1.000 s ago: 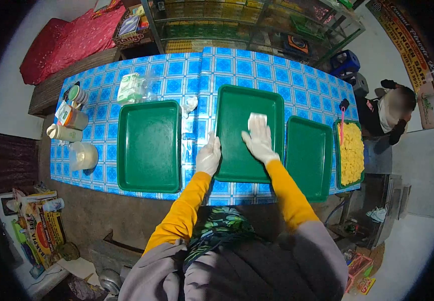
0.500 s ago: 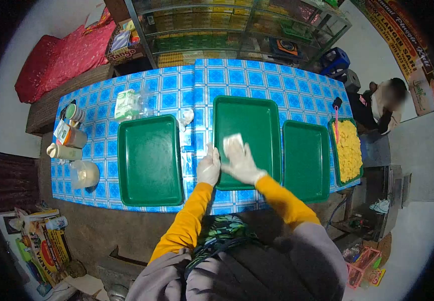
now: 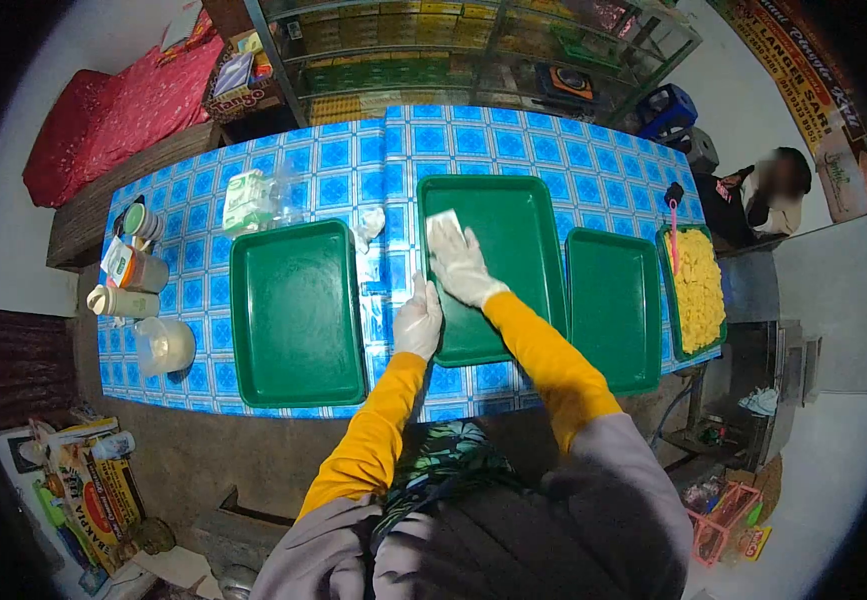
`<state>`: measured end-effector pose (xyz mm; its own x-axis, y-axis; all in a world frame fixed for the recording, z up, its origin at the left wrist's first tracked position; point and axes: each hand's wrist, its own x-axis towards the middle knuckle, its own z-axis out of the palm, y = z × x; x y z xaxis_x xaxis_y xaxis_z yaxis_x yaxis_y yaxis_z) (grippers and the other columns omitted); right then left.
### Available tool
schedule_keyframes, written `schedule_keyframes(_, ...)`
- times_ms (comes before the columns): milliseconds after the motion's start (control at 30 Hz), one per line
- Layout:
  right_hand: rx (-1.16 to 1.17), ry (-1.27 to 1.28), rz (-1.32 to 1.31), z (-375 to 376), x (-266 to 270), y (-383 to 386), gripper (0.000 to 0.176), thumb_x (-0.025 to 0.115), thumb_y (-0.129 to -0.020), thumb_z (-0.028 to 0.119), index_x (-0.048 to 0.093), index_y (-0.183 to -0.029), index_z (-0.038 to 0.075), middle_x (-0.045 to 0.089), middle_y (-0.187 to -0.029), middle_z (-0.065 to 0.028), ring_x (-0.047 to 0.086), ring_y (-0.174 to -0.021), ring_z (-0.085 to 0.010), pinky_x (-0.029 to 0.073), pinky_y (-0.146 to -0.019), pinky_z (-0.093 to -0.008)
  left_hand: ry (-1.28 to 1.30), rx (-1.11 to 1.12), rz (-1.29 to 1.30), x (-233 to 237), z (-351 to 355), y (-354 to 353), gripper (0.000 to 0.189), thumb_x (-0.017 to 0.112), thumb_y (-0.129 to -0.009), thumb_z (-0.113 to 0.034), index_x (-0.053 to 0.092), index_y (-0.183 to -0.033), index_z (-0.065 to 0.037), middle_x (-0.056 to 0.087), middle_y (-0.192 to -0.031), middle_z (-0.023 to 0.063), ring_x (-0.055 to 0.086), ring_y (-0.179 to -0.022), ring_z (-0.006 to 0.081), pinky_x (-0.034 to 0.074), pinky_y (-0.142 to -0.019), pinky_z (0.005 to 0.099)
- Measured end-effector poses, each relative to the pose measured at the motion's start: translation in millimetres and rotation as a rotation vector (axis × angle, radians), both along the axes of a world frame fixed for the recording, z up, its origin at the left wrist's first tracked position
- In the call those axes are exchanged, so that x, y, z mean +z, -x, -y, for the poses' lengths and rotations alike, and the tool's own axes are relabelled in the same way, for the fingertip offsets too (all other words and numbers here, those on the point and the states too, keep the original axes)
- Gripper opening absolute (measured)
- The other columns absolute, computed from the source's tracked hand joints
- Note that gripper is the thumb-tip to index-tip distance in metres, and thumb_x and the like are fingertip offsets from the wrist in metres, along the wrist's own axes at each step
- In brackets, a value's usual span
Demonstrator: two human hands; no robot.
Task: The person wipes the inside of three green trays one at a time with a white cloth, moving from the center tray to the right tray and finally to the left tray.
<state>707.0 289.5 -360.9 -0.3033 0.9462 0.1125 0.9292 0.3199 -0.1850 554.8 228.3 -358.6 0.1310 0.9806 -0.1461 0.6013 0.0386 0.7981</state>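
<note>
right hand (image 3: 461, 265) | cloth (image 3: 441, 221) under fingers | middle tray (image 3: 513, 250) far-left corner

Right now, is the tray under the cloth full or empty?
Empty. The tray shows bare green, with only the right hand and white cloth on it.

Blue-checked table (image 3: 553, 140), glass shelves (image 3: 433, 60) behind, red cushion (image 3: 113, 110) left

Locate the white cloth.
In the head view, the white cloth lies under the right hand, in the far-left corner of the middle green tray.
</note>
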Motion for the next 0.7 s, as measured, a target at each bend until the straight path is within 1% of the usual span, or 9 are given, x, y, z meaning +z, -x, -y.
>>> schedule_keyframes(67, 0.133, -0.059, 0.215, 55, -1, -1, 0.058, 0.046, -0.097, 0.023, 0.038, -0.149, -0.001, 0.028, -0.158, -0.0272, 0.026, -0.149, -0.0372, 0.027, -0.114, -0.0610, 0.000, 0.014, -0.021, 0, 1, -3, 0.060, 0.035, -0.106, -0.046, 0.041, -0.149, -0.005, 0.068, -0.083, 0.0278, 0.067, -0.079, 0.0450, 0.051, -0.071, 0.0520)
schedule_keyframes(133, 0.264, 0.044, 0.178, 115, 22, 3, 0.050, 0.045, -0.100, 0.027, 0.048, -0.141, 0.001, 0.038, -0.152, -0.0278, 0.033, -0.145, -0.0411, 0.026, -0.115, -0.0613, 0.073, 0.026, 0.012, 14, 2, -2, 0.058, 0.036, -0.106, -0.046, 0.042, -0.149, -0.009, 0.068, -0.083, 0.0265, 0.067, -0.079, 0.0442, 0.051, -0.071, 0.0518)
schedule_keyframes(233, 0.361, 0.245, 0.232, 111, 54, -4, 0.053, 0.045, -0.100, 0.033, 0.046, -0.144, 0.003, 0.032, -0.156, -0.0267, 0.028, -0.148, -0.0412, 0.024, -0.116, -0.0615, 0.049, 0.005, -0.058, 11, -1, -2, 0.056, 0.038, -0.105, -0.045, 0.045, -0.148, -0.009, 0.068, -0.084, 0.0277, 0.067, -0.080, 0.0454, 0.052, -0.072, 0.0496)
schedule_keyframes(333, 0.027, 0.140, -0.044, 51, 29, -19, 0.069, 0.039, -0.101, 0.051, 0.034, -0.153, 0.006, 0.024, -0.162, -0.0224, 0.020, -0.150, -0.0413, 0.019, -0.116, -0.0657, -0.099, 0.055, 0.115, -17, 1, -4, 0.054, 0.040, -0.105, -0.043, 0.048, -0.145, -0.007, 0.067, -0.084, 0.0285, 0.067, -0.080, 0.0449, 0.051, -0.071, 0.0490)
schedule_keyframes(433, -0.240, 0.132, -0.098, 40, 15, -6, 0.074, 0.037, -0.101, 0.054, 0.027, -0.156, 0.006, 0.021, -0.163, -0.0221, 0.015, -0.153, -0.0363, 0.016, -0.117, -0.0637, -0.070, 0.059, 0.066, -12, 1, -4, 0.053, 0.041, -0.105, -0.042, 0.049, -0.145, -0.007, 0.067, -0.087, 0.0289, 0.067, -0.081, 0.0442, 0.051, -0.072, 0.0485)
schedule_keyframes(467, -0.145, 0.207, 0.132, 63, 16, 4, 0.081, 0.038, -0.100, 0.059, 0.020, -0.159, 0.007, 0.014, -0.165, -0.0213, 0.009, -0.155, -0.0315, 0.014, -0.119, -0.0599, -0.067, 0.040, 0.063, -7, 4, -1, 0.053, 0.041, -0.105, -0.042, 0.049, -0.145, -0.007, 0.067, -0.087, 0.0289, 0.067, -0.081, 0.0442, 0.051, -0.072, 0.0485)
schedule_keyframes(533, -0.058, 0.384, -0.076, 109, 28, 1, 0.082, 0.037, -0.099, 0.061, 0.020, -0.159, 0.008, 0.011, -0.166, -0.0199, 0.009, -0.155, -0.0309, 0.012, -0.120, -0.0586, -0.034, 0.053, 0.050, 6, 2, -4, 0.052, 0.041, -0.106, -0.042, 0.050, -0.144, -0.007, 0.068, -0.088, 0.0290, 0.068, -0.081, 0.0435, 0.051, -0.071, 0.0487)
schedule_keyframes(567, -0.075, 0.406, 0.012, 117, 35, -10, 0.081, 0.035, -0.099, 0.062, 0.022, -0.159, 0.008, 0.013, -0.167, -0.0171, 0.009, -0.155, -0.0301, 0.011, -0.121, -0.0575, -0.031, 0.088, 0.104, 3, 3, -7, 0.052, 0.041, -0.106, -0.041, 0.050, -0.144, -0.008, 0.067, -0.087, 0.0292, 0.068, -0.080, 0.0428, 0.050, -0.070, 0.0489)
schedule_keyframes(700, -0.469, 0.257, -0.108, 82, 24, -74, 0.082, 0.039, -0.099, 0.059, 0.020, -0.159, 0.006, 0.012, -0.167, -0.0151, 0.010, -0.155, -0.0294, 0.004, -0.121, -0.0570, -0.059, 0.067, 0.097, 2, 4, -4, 0.053, 0.043, -0.105, -0.042, 0.050, -0.143, -0.006, 0.067, -0.086, 0.0290, 0.068, -0.079, 0.0422, 0.049, -0.068, 0.0482)
